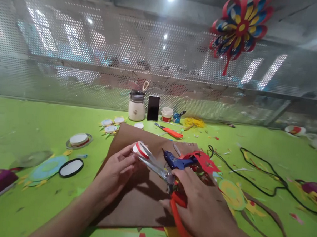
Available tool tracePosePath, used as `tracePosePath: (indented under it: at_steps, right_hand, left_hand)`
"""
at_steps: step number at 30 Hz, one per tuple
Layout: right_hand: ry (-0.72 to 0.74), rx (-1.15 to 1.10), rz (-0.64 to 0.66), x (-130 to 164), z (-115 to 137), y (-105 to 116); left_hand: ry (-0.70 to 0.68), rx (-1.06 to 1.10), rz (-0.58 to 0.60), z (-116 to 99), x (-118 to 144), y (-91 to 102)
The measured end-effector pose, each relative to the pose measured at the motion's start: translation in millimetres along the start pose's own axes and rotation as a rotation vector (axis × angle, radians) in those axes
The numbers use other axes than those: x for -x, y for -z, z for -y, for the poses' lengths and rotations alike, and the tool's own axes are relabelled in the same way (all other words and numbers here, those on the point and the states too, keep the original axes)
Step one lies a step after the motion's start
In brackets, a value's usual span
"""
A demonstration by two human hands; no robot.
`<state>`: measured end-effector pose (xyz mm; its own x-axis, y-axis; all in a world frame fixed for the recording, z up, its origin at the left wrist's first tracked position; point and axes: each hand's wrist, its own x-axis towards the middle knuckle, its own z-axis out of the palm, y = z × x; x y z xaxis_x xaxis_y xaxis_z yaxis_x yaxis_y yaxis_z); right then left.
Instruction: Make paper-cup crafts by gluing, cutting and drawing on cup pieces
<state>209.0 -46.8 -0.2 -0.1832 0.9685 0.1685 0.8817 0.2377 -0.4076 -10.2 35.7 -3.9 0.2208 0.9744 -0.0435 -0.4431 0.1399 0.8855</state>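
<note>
Between the fingertips of my left hand (118,168) is a small white round piece with a red stripe (140,150) round its side. My right hand (199,199) is closed on a pair of scissors with orange handles (177,218). Their blades point up and left, against or very near the striped piece; whether they touch it I cannot tell. Below both hands lies a brown sheet (132,202). A blue glue gun (176,160) rests on the sheet just beyond my right hand, beside cut red paper (206,160).
Paper turtle shapes (49,167) and a black-rimmed white disc (71,168) lie left on the green table. An orange-handled knife (171,132), a phone (153,108) and a white jar (137,108) are at the back. A black cord (259,187) loops across the right.
</note>
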Motion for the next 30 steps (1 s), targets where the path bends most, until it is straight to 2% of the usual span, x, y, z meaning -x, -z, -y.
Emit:
tracePosePath:
  at_steps: [10, 15, 18, 22, 25, 30]
  right_hand:
    - [0.049, -0.005, -0.016, 2.2, -5.7, 1.4]
    - [-0.014, 0.052, 0.006, -1.3, -3.2, 2.4]
    - [-0.083, 0.006, 0.045, -4.4, 1.0, 3.9]
    - [-0.182, -0.067, 0.066, -7.6, 5.1, 3.0]
    - [-0.216, -0.131, 0.024, -10.0, 5.6, 1.9]
    - [-0.248, -0.183, -0.047, -13.5, 10.1, 10.3]
  left_hand:
    - [0.033, -0.036, -0.036, -3.9, -0.3, 6.2]
    - [0.081, -0.026, -0.07, -2.1, -6.2, 8.7]
    - [0.065, -0.052, -0.065, -1.3, -7.7, 9.0]
    - [-0.026, -0.237, -0.116, -0.3, -10.9, 14.7]
    - [0.033, -0.31, -0.105, 1.3, -14.1, 20.0]
    - [0.049, -0.164, -0.067, 1.0, -16.1, 21.2]
